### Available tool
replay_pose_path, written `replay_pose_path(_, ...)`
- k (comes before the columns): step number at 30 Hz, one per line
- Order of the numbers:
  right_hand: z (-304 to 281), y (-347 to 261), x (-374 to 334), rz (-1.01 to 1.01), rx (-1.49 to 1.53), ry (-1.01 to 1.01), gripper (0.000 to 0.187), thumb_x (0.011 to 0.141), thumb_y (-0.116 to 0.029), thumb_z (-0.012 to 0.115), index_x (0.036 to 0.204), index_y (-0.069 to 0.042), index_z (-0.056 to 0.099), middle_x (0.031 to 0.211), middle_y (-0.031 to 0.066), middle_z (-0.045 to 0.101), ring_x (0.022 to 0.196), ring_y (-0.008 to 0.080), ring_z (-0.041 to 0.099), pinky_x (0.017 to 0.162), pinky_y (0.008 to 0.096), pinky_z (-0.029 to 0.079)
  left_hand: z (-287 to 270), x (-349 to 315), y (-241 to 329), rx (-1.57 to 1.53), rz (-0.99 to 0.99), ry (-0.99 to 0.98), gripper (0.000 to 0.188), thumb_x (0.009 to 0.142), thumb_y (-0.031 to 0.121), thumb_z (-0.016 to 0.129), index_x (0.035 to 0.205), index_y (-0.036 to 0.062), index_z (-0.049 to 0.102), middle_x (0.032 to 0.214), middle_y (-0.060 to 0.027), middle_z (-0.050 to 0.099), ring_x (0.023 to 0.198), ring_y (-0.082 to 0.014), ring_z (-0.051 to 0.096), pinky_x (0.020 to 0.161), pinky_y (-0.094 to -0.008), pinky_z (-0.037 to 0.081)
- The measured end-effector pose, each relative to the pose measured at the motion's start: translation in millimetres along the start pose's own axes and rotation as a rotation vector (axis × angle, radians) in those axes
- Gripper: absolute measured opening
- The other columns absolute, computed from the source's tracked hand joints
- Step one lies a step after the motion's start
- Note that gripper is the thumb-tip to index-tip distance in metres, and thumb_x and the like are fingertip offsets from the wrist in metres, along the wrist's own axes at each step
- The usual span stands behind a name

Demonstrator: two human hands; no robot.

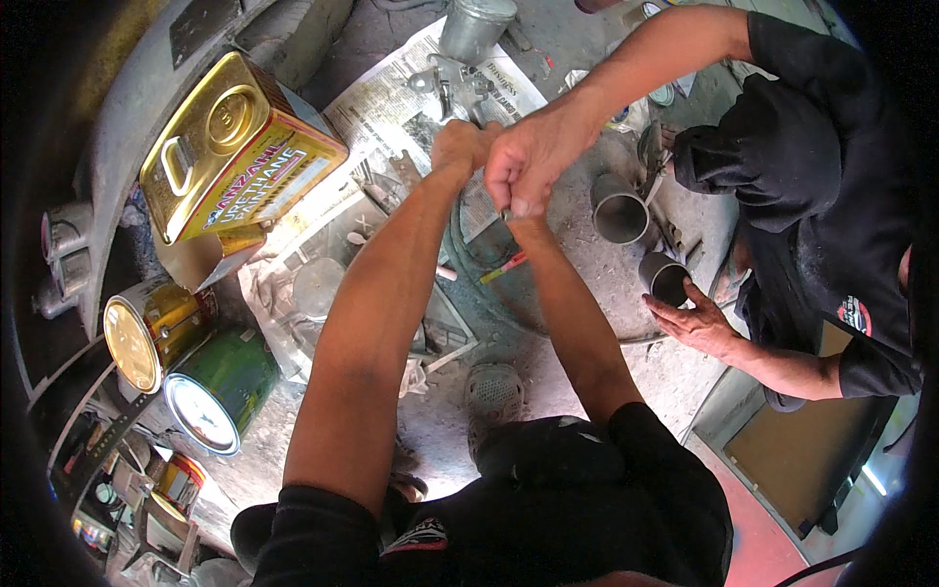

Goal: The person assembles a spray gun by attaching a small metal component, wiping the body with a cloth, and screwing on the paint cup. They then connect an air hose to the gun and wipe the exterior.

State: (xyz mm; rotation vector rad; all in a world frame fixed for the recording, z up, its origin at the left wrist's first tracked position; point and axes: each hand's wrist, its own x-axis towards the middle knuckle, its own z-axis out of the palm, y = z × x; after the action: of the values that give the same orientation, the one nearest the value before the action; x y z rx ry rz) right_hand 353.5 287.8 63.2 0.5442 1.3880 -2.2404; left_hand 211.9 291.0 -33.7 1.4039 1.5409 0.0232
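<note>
I cannot see my right hand [515, 217] well, because the other person's hand [533, 157] covers most of it. Something small sits between the fingers, maybe a metal part, too tiny to tell. My left hand [462, 145] is turned away, so its grip is hidden. The metal cup [474, 24] is cut off at the top edge.

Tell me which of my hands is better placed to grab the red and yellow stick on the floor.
Probably right: the stick lies just beside your right forearm, below the right hand, which a co-worker's hand mostly covers. The left hand is fisted farther away.
</note>
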Motion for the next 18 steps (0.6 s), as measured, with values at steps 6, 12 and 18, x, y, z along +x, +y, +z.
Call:
replay_pose_path(6,22,-22,16,-0.044,-0.023,-0.067,0.026,0.086,-0.018,0.075,0.105,-0.004,0.064,0.085,0.0035,0.070,0.070,0.0054,0.059,0.054,0.0199,0.040,-10,-10,-10,-0.029,-0.029,0.028,0.066,0.086,0.051,0.057,0.108,-0.0102,0.069,0.117,-0.0300,0.066,0.112,-0.0397,0.065,0.097,-0.0422,0.051)
replay_pose_path(12,31,111,77,-0.251,-0.330,1.374,0.022,0.089,-0.018,0.070,0.102,-0.002,0.061,0.093,0.0109,0.066,0.084,0.0209,0.061,0.070,0.0332,0.047,-1,-3,-7,-0.051,-0.029,0.083,0.064,0.086,0.049,0.058,0.104,-0.0113,0.068,0.108,-0.0294,0.068,0.102,-0.0382,0.067,0.088,-0.0428,0.052)
replay_pose_path(18,44,117,123,-0.112,-0.447,2.033,0.028,0.084,-0.023,0.075,0.090,-0.001,0.058,0.087,0.0162,0.060,0.088,0.0383,0.060,0.081,0.0469,0.047,3,5,-17,-0.059,-0.002,0.137,0.062,0.084,0.047,0.060,0.098,-0.0127,0.069,0.098,-0.0287,0.069,0.087,-0.0355,0.070,0.076,-0.0426,0.054)
